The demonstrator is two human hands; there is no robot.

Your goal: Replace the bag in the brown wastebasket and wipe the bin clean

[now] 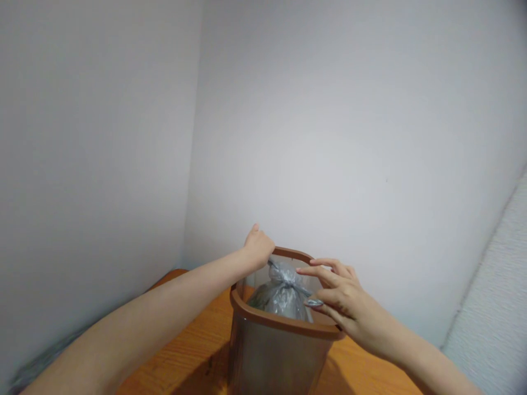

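A grey bin with a brown rim (284, 325) stands on a wooden surface (193, 356). Inside it sits a grey plastic bag (280, 296), gathered and knotted at the top. My left hand (258, 248) is closed in a fist around the knotted top of the bag, above the bin's far rim. My right hand (340, 296) hovers over the right side of the bin. Its upper fingers stretch toward the knot, while its lower fingers pinch a loose grey end of the bag.
The bin stands in a corner between two plain light walls (329, 137). A pale textured surface (494, 307) rises at the far right. Something grey and blurred (37, 365) lies at the lower left edge.
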